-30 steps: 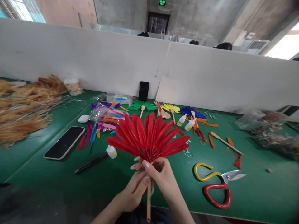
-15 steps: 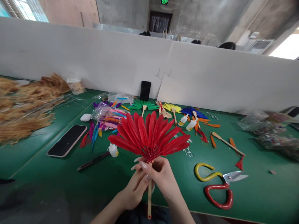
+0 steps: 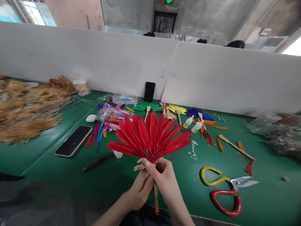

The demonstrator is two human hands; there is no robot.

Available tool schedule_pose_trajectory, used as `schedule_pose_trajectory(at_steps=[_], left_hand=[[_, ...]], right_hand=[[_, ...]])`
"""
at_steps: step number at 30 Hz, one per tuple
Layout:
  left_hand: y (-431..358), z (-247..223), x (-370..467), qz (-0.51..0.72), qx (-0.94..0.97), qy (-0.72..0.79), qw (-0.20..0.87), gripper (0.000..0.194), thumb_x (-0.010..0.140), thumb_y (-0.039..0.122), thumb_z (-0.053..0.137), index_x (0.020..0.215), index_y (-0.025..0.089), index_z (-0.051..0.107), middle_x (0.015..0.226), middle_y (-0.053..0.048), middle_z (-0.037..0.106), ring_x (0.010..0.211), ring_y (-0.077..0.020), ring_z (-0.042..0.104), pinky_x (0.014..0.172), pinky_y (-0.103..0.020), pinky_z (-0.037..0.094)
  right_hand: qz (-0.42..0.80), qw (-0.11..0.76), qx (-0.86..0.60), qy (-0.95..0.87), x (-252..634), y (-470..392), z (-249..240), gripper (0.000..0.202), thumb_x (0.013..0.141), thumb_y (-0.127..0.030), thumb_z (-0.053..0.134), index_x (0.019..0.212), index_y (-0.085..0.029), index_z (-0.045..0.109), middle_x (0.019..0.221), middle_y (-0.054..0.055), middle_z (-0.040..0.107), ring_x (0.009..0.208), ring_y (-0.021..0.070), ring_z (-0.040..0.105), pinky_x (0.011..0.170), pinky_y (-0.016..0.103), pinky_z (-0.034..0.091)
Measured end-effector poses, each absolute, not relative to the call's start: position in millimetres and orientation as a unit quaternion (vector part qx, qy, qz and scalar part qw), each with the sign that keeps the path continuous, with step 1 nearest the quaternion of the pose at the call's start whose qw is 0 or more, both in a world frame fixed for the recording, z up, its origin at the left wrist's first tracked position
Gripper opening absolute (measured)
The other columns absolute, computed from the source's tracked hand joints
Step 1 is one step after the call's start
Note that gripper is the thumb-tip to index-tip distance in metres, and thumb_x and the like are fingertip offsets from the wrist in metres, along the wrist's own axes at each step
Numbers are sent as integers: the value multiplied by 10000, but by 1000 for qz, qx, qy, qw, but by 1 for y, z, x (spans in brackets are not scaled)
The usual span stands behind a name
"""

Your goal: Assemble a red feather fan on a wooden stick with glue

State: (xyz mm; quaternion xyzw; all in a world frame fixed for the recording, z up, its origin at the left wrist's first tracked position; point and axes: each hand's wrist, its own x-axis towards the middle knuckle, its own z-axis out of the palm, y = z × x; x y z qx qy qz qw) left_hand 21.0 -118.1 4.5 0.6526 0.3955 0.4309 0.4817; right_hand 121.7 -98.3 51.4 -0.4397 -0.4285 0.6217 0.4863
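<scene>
A red feather fan (image 3: 150,136) is held upright in front of me, its feathers spread wide above a thin wooden handle. My right hand (image 3: 163,174) pinches the handle just under the feather bases, thumb across the front. My left hand (image 3: 141,188) is closed around the same handle from the left, slightly lower; some of its fingers are hidden behind the handle and the other hand. The handle's lower end sticks out below both hands. Partly behind the left feathers stands a small white glue bottle (image 3: 118,154).
On the green table (image 3: 178,194) lie scissors (image 3: 237,183) at right, a phone (image 3: 73,141) and a dark cutter (image 3: 97,161) at left. Green, yellow and blue fans (image 3: 199,114), glue bottles (image 3: 188,121) and bagged feathers (image 3: 115,117) lie behind. Straw-like fibres (image 3: 30,110) cover the far left.
The view has shifted, so table items appear farther right. The fan's handle now tilts slightly, its lower end farther right, and the feathers cover more of the small bottle. Both hands keep their hold.
</scene>
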Motion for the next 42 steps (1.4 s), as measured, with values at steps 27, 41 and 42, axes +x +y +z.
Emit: schedule_pose_trajectory(at_steps=[27, 41, 42], left_hand=[[-115, 20, 26, 372, 550, 427, 615, 468, 867, 562, 348, 814, 155, 573, 613, 8, 461, 527, -108, 404, 476, -218, 359], [-97, 48, 11, 376, 634, 492, 462, 280, 888, 397, 420, 744, 174, 508, 553, 57, 382, 473, -73, 352, 441, -190, 282], [-93, 51, 6, 387, 623, 498, 462, 287, 888, 410, 416, 738, 178, 493, 548, 63, 360, 463, -69, 334, 433, -188, 272]], right_hand=[[678, 433, -352, -479, 154, -114, 47, 334, 878, -425, 472, 1120, -249, 621, 1181, 72, 608, 937, 224, 623, 664, 293, 551], [613, 534, -350, -465, 162, -88, 41, 285, 912, -355, 441, 800, -196, 649, 976, 46, 677, 993, 198, 591, 919, 316, 409], [604, 538, -352, -471, 164, -86, 40, 291, 914, -357, 438, 793, -190, 643, 939, 47, 680, 971, 193, 600, 901, 306, 418]])
